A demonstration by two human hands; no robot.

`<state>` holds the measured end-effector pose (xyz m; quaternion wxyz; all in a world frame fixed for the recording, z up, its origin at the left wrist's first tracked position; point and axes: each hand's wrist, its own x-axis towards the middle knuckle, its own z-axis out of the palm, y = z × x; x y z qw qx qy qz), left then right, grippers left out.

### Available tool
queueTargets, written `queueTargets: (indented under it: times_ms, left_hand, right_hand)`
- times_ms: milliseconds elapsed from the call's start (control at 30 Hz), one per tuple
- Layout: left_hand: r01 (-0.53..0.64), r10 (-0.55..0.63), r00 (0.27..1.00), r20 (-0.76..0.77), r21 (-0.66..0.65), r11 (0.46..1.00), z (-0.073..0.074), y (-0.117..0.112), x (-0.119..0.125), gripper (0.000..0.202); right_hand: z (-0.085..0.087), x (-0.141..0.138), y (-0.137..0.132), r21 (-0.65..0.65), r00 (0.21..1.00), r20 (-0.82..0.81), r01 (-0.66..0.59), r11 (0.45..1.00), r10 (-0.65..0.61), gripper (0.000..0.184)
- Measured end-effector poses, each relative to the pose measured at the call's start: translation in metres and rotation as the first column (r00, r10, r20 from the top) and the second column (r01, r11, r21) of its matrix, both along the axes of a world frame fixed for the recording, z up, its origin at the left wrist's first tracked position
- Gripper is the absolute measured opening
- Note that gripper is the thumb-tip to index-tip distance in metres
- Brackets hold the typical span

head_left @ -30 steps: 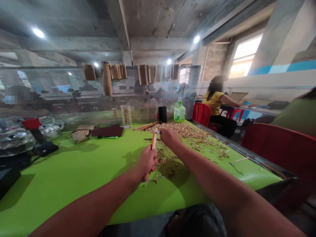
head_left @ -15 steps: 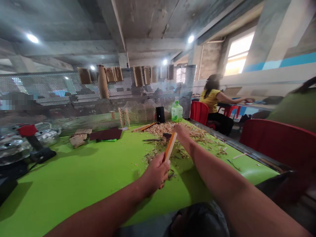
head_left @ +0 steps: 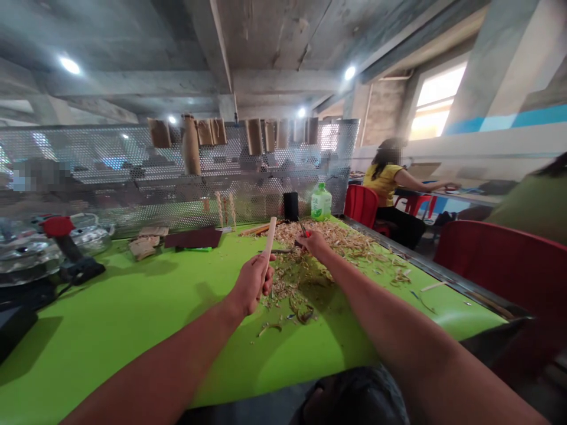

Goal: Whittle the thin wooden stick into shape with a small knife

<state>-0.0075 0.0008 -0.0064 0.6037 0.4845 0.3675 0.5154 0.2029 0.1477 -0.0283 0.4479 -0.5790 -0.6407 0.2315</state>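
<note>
My left hand (head_left: 252, 282) is closed round the lower part of a pale flat wooden strip (head_left: 270, 237), which stands tilted up above the table. To the right, over the wood shavings (head_left: 341, 237), my right hand (head_left: 317, 243) is closed on a small knife-like tool (head_left: 302, 226) with a narrow dark tip and a red part. Most of that tool is hidden by the fingers. The two hands are apart, and the tool does not touch the strip. Behind the strip, a thin dark tool (head_left: 280, 251) lies among the shavings.
The green tabletop (head_left: 155, 319) ends at a perforated metal screen (head_left: 146, 195). A green bottle (head_left: 321, 202), black box (head_left: 290, 206) and twisted wooden sticks (head_left: 233, 210) stand at the back. A red-topped power tool (head_left: 62, 236) and metal kettles (head_left: 91, 236) are left. A person in yellow (head_left: 384, 180) sits beyond.
My left hand has moved left with the strip, now more upright and showing its pale face instead of an orange side. My right hand has come away from the strip, slightly lower, revealing its tool.
</note>
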Motion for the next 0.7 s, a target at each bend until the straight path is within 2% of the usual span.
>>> queueTargets:
  times_ms: [100, 200, 267, 367, 467, 533, 700]
  left_hand:
    - [-0.049, 0.049, 0.999, 0.003, -0.009, 0.999, 0.001, 0.002, -0.001, 0.03]
    - [-0.067, 0.069, 0.997, 0.041, -0.041, 0.997, 0.004, 0.007, -0.002, 0.021]
    - [-0.069, 0.073, 0.996, 0.058, -0.061, 0.996, 0.005, 0.009, -0.002, 0.024]
    - [-0.062, 0.066, 0.995, 0.075, -0.064, 0.996, 0.006, 0.012, -0.003, 0.027]
    - [-0.043, 0.05, 0.992, 0.114, -0.065, 0.997, 0.006, 0.013, -0.004, 0.025]
    - [-0.04, 0.048, 0.99, 0.134, -0.061, 0.997, 0.008, 0.014, -0.006, 0.025]
    - [-0.052, 0.055, 0.992, 0.111, -0.032, 0.998, 0.01, 0.016, -0.009, 0.027]
  right_hand:
    - [-0.001, 0.005, 0.0, -0.044, 0.994, -0.11, 0.0, 0.999, -0.005, 0.016]
    - [0.005, 0.003, -0.004, 0.022, 0.991, -0.129, -0.016, 1.0, 0.019, 0.017]
    - [0.01, -0.001, -0.008, 0.062, 0.994, -0.108, -0.011, 0.998, 0.018, 0.019]
    - [0.017, -0.015, -0.019, 0.12, 0.999, 0.015, -0.037, 0.992, 0.035, 0.029]
    - [0.02, -0.033, -0.037, 0.172, 0.973, 0.195, -0.159, 0.972, 0.125, 0.039]
    - [0.02, -0.046, -0.05, 0.179, 0.938, 0.311, -0.217, 0.959, 0.154, 0.039]
    - [0.024, -0.064, -0.07, 0.144, 0.801, 0.593, -0.2, 0.969, 0.077, 0.028]
